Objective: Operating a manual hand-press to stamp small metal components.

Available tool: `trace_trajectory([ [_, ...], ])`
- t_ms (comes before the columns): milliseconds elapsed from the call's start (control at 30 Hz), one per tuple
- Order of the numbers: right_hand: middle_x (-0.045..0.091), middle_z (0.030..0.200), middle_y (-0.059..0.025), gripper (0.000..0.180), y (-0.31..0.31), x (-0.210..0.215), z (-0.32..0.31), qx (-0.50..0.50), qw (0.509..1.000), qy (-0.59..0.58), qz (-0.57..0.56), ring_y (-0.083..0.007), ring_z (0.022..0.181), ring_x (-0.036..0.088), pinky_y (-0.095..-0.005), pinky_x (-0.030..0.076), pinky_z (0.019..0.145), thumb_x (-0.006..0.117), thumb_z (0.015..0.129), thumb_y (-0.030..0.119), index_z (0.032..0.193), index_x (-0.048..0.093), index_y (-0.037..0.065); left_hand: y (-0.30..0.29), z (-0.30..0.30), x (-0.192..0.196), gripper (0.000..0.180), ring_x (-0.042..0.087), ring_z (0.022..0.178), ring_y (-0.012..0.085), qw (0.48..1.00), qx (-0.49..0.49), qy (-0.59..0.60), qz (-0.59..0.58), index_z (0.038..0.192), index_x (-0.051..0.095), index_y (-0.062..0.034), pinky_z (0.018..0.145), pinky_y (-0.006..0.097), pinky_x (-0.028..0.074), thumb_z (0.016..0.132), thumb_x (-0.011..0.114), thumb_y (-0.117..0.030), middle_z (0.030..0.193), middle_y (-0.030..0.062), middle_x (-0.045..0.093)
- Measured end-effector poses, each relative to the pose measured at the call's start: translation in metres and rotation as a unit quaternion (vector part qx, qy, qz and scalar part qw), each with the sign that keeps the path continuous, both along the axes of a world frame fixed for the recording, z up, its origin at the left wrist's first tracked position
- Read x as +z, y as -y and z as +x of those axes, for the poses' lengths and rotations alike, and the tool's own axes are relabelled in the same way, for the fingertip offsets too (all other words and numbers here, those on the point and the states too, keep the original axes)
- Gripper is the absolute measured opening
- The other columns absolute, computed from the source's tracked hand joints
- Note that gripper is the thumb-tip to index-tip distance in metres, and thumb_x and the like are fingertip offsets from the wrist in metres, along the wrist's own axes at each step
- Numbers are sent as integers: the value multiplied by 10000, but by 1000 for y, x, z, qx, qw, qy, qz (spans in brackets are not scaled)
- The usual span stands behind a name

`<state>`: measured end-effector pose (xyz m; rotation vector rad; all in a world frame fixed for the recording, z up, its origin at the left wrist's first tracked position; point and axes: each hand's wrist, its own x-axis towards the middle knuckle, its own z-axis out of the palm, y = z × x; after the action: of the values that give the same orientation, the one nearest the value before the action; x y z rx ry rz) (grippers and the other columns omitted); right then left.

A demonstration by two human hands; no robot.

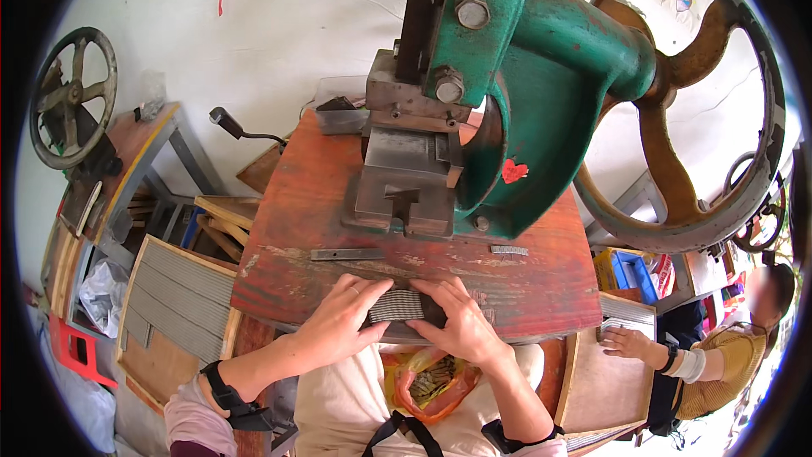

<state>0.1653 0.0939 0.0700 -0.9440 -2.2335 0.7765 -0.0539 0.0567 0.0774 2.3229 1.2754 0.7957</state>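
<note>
I see both hands, left hand and right hand, clamped together on a stack of thin metal strips at lower centre of the red surface.

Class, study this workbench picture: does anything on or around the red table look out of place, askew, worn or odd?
Two loose metal strips lie apart from the stack held by the left hand and right hand: a long strip and a short strip. The red table has scuffed, worn paint along its front edge.

Daylit white wall behind a worn red workbench.
</note>
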Motion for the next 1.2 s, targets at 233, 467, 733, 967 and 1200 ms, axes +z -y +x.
trace_trajectory([
  [233, 555, 1140, -184, 669, -2, 35, -7, -25, 997, -23, 73, -356, 1098, 488, -398, 442, 933, 746, 684, 54, 1279, 450, -18, -7, -4, 14, 623, 474, 1047, 354, 999, 1, 46, 25, 1280, 414, 30, 904, 409, 427, 747, 710, -102, 1138, 188, 540],
  [467, 549, 1215, -211, 931, -81, 77, -40, -131, 976, -129, 113, -308, 1196, 483, -372, 383, 992, 730, 732, 98, 1423, 129, -69, -105, -17, 54, 956, 529, 989, 217, 938, 31, 322, 127, 1430, 51, -32, 868, 349, 449, 724, 693, 33, 1327, 176, 285],
  [733, 399, 1319, -265, 804, -149, 70, -57, -220, 955, -145, 132, -402, 1205, 414, -424, 317, 1029, 746, 692, 58, 1345, 294, -71, -174, -13, 77, 891, 530, 1058, 353, 977, 80, 127, 154, 1390, 104, 63, 886, 430, 450, 740, 706, -39, 1358, 281, 293],
  [967, 460, 1264, -237, 745, -151, 69, -52, -248, 951, -125, 136, -375, 1201, 419, -418, 329, 1018, 747, 698, 78, 1316, 350, -48, -102, -46, 50, 408, 528, 1078, 358, 960, 222, -10, 168, 1172, 472, 47, 891, 431, 419, 839, 621, -135, 1106, 238, 551],
  [1200, 456, 1312, -211, 716, -141, 70, -56, -271, 953, -127, 48, -358, 1256, 388, -413, 306, 1054, 723, 738, 99, 1333, 347, -34, -42, -59, -2, 262, 469, 993, 321, 988, 89, -56, 112, 1000, 633, -35, 876, 403, 412, 769, 701, -137, 1037, 124, 548],
])
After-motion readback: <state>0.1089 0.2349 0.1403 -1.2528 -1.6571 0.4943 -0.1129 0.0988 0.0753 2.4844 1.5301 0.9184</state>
